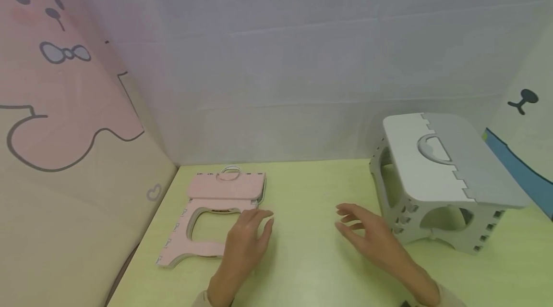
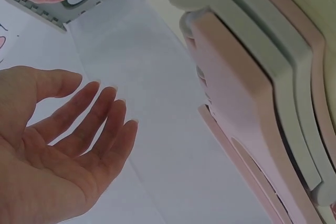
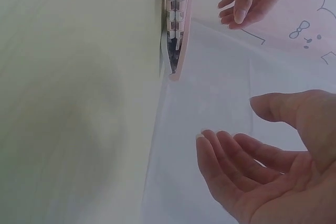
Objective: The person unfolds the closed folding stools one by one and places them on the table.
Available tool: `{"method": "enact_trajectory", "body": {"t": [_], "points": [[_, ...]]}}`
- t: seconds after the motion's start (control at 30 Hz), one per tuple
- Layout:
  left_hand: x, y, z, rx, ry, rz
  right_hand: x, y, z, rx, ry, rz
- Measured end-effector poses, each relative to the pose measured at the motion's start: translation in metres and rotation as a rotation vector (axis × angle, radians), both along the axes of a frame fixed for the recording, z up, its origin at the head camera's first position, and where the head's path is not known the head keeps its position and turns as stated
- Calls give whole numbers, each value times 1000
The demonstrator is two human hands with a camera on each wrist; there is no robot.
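Note:
On the left of the table lies a pink folding stool point(image 1: 207, 248), folded flat, with a small carry handle at its far end. My left hand point(image 1: 247, 239) hovers over its right side, fingers relaxed and holding nothing; the left wrist view shows the folded stool's pink and grey edges point(image 2: 236, 72) beside that hand. A grey and white folding stool point(image 1: 453, 158) stands unfolded at the right. Just left of it is my right hand point(image 1: 373, 239), loosely curved with nothing in its fingers. Part of the pink stool is hidden behind my left hand.
Both stools stand on a pale green table point(image 1: 302, 201). A whitish sheet point(image 1: 276, 81) hangs along the back edge. At the left is a cloth with a pink cartoon animal point(image 1: 65, 86), and another printed cloth point(image 1: 527, 67) hangs at the right.

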State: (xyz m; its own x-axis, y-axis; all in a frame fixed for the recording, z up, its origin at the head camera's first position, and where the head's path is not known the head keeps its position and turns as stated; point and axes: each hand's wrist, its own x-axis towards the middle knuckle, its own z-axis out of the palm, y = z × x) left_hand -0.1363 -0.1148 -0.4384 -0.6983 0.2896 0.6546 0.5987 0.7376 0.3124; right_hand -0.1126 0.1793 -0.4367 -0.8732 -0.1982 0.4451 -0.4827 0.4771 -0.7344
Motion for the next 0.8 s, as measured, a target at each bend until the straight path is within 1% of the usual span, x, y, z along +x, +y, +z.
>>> {"method": "enact_trajectory", "body": {"t": [0.17, 0.4, 0.63, 0.8], "points": [[-1, -5, -1, -4, -2, 3, -1, -5, -2, -19, -17, 9], [0, -11, -1, 0, -17, 11, -3, -13, 0, -26, -118, 18], [0, -18, -3, 1, -23, 45, -5, -21, -3, -55, -110, 41], [0, -24, -4, 13, -4, 47, -7, -26, -4, -59, -146, 48]]}}
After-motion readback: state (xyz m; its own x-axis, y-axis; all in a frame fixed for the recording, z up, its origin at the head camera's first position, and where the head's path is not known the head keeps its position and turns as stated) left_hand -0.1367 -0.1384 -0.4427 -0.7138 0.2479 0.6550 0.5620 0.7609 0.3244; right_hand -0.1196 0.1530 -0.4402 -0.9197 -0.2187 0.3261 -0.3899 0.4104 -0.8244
